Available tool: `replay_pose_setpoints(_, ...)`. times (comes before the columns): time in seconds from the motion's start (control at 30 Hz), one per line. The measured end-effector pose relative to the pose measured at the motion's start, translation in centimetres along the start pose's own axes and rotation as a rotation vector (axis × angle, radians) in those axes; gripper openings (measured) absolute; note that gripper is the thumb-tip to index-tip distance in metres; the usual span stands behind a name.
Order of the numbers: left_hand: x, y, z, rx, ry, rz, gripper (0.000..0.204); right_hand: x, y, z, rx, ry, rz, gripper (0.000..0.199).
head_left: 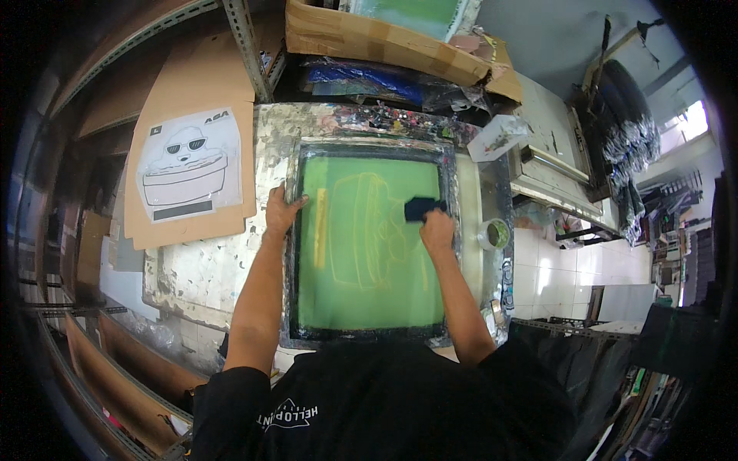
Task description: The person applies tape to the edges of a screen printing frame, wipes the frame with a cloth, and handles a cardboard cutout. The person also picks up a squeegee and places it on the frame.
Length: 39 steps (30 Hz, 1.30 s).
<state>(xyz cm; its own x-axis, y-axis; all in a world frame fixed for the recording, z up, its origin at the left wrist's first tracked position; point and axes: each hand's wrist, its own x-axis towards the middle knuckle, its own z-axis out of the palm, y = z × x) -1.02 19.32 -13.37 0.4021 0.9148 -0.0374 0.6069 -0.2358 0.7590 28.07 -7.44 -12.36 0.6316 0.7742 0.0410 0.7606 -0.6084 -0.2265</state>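
A screen printing frame (294, 307) lies on the worktable, its mesh (369, 311) coated green. Pale yellow outlines of a tub-like drawing show sideways on the coating, beside a yellow bar. My left hand (284, 211) holds the frame's left edge, thumb over the rim and fingers along the outer side. Near the upper right of the mesh, my right hand (437, 229) is closed on a flat dark blue piece (419, 208). Whether that piece is cloth, sponge or card I cannot tell. It lies over part of the drawing.
Left of the frame, a sheet with a cartoon drawing (184, 165) rests on cardboard (246, 154). A tub of green stuff (493, 234) and a whitish container (498, 138) stand to the right. A cardboard box (384, 42) sits behind, and metal shelving (247, 46) rises at the left.
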Motion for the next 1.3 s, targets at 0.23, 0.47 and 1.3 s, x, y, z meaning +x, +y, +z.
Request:
replay_pose_setpoints(0.23,-11.3,-1.5,-3.6,-0.103,0.073,0.090,0.107,-13.5,7.4,-10.2,0.310,0.267,0.161,0.023)
replay_pose_setpoints(0.47,-30.4,1.4,-6.7,0.296,-0.072,0.322,0.100,-14.5,14.4,-11.9,0.009,0.329,0.126,0.035)
replay_pose_setpoints(1.3,-27.3,17.4,-4.0,-0.745,-0.253,-0.058,0.038,-17.8,-5.5,-20.3,0.609,-0.180,-0.520,0.022)
